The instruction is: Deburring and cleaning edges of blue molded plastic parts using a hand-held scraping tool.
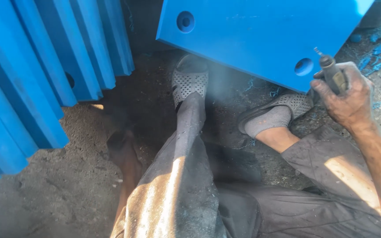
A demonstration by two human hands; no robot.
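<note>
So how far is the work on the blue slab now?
Done: the blue slab already has two round holes, and blue shavings lie on the ground. In hand: the right hand holds a small rotary tool beside the lower hole. The left hand rests low in shadow. How much is left cannot be told.
</note>
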